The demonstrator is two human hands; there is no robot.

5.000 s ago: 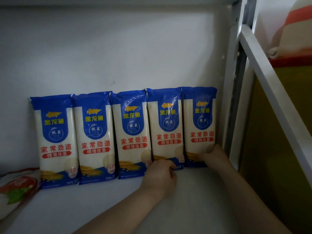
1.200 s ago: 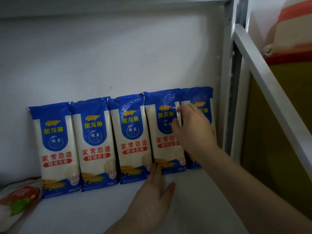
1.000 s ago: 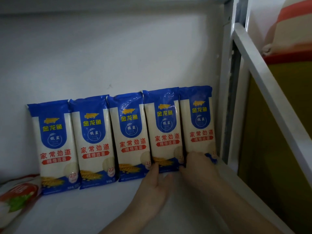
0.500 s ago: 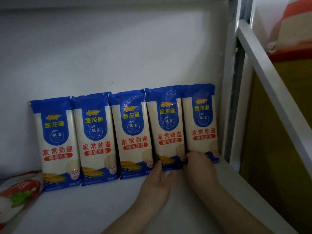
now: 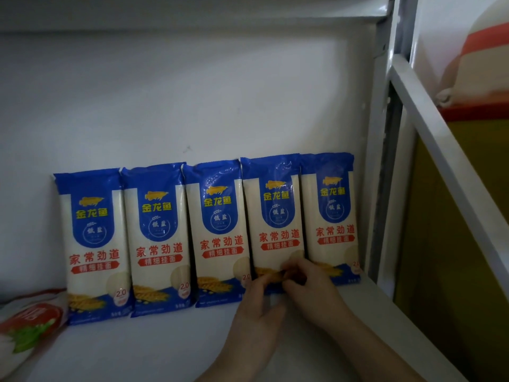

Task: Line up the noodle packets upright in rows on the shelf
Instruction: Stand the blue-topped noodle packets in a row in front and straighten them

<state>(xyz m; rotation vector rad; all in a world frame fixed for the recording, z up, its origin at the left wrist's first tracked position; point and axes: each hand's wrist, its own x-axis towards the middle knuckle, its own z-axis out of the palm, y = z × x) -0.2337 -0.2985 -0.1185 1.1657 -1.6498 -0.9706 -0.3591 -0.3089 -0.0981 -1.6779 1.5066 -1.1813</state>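
Note:
Several blue-and-white noodle packets stand upright in one row against the white back wall, from the leftmost packet point(image 5: 93, 244) to the rightmost packet point(image 5: 332, 216). Each slightly overlaps its neighbour. My left hand point(image 5: 256, 310) and my right hand point(image 5: 311, 290) meet at the bottom edge of the second packet from the right point(image 5: 275, 219). The fingertips of both hands pinch its lower edge, and they hide its bottom right corner. The packets' feet rest on the white shelf board point(image 5: 165, 351).
A red, white and green bag point(image 5: 27, 321) lies flat at the left end of the shelf. A white metal post point(image 5: 381, 161) stands just right of the row. A slanted white rail point(image 5: 446, 161) runs beyond it. The upper shelf point(image 5: 192, 20) is overhead.
My right hand dropped from the packets' upper fronts to their bottom edge. Both hands then closed together on the lower edge of the second packet from the right.

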